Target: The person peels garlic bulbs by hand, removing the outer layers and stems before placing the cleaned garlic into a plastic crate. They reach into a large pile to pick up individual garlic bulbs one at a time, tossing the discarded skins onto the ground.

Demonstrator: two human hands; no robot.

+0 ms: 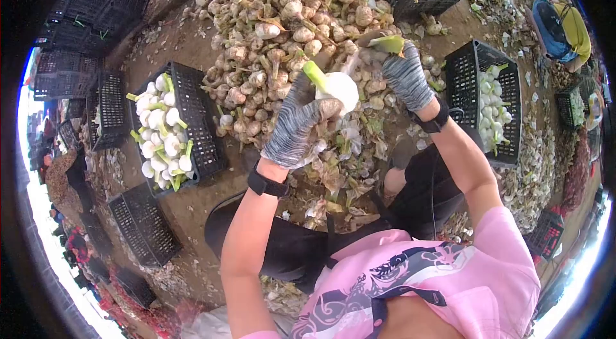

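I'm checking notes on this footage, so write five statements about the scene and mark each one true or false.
1. The left hand has its grip on a white bulb with a green stem. True.
2. The crate on the left holds brown, soil-stained bulbs. False: its bulbs are white, with green stems.
3. A big heap of brownish bulbs lies on the ground beyond the hands. True.
4. The right hand rests on the person's knee. False: it is raised, at a yellow-green leafy piece.
5. Both hands are gloved in grey striped fabric. True.
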